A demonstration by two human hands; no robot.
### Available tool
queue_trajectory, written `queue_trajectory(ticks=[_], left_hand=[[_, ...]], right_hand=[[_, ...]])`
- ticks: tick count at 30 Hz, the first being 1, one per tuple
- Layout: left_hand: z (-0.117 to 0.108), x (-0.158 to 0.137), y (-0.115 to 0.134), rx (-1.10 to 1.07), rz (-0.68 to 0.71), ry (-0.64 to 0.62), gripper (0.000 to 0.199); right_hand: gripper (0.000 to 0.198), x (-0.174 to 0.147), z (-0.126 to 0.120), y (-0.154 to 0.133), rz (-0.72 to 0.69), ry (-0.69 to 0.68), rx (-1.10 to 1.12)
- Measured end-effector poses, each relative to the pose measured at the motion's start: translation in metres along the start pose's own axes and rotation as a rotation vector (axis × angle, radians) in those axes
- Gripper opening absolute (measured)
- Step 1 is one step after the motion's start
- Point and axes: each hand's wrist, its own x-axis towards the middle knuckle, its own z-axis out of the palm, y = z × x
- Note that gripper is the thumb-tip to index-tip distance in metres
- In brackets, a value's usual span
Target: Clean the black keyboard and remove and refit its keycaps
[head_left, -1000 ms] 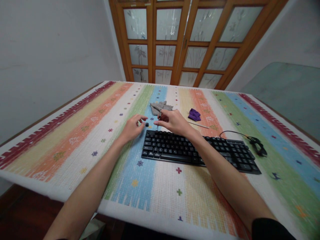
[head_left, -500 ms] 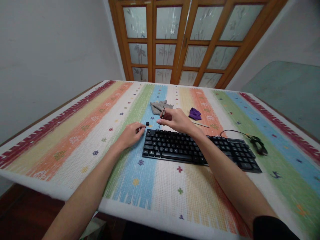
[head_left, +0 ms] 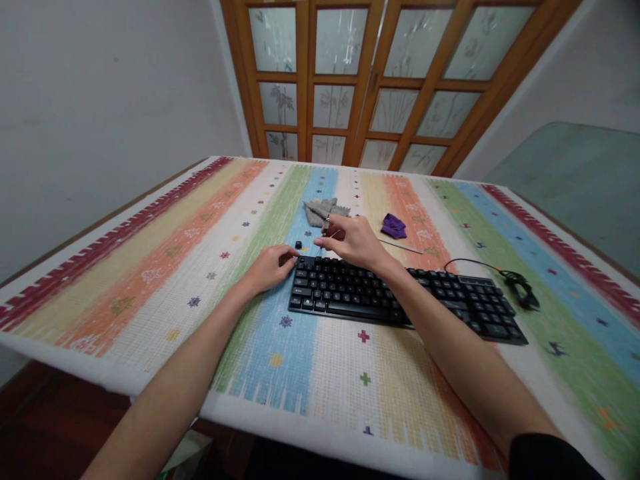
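Note:
A black keyboard (head_left: pixel 360 310) lies across the striped cloth. My right hand (head_left: pixel 353 241) hovers over its upper left keys, closed on a wire keycap puller (head_left: pixel 327 225). Thin wires run down from these fingers to the top row of keys; whether they grip a key is too small to tell. My left hand (head_left: pixel 273 268) rests at the keyboard's upper left corner, fingers curled and tips against its edge. Just beyond those fingertips sits a loose black keycap (head_left: pixel 299 245) on the cloth.
Behind my right hand lies a crumpled grey cloth (head_left: pixel 320 211). A purple cloth (head_left: pixel 394 227) is to its right, with a thin pale stick (head_left: pixel 403 247) in front. The keyboard's coiled cable (head_left: pixel 520 288) lies at the right. Wooden glass-paned doors (head_left: pixel 367 83) stand beyond the table.
My left fingertips have shifted slightly right, up against the keyboard's corner. My right hand stays over the same keys with the puller. The whole view has moved a little.

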Motion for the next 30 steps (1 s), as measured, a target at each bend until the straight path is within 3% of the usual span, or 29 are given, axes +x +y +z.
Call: queue_trajectory(ticks=[4,11,23,30], left_hand=[[0.0,0.001,-0.001,-0.023,0.003,-0.018,0.018],[-0.001,0.0,0.0,-0.019,0.009,-0.019,0.016],[-0.003,0.0,0.002,0.004,0.021,-0.048,0.017],[-0.002,0.0,0.001,-0.006,0.019,-0.046,0.017]], right_hand=[[0.031,-0.003,0.007,-0.002,0.011,0.03,-0.018],[0.011,0.001,0.008,-0.011,-0.054,-0.044,-0.068],[0.026,-0.009,-0.009,0.003,0.049,-0.037,0.047],[0.022,-0.012,-0.009,0.007,0.07,-0.074,0.196]])
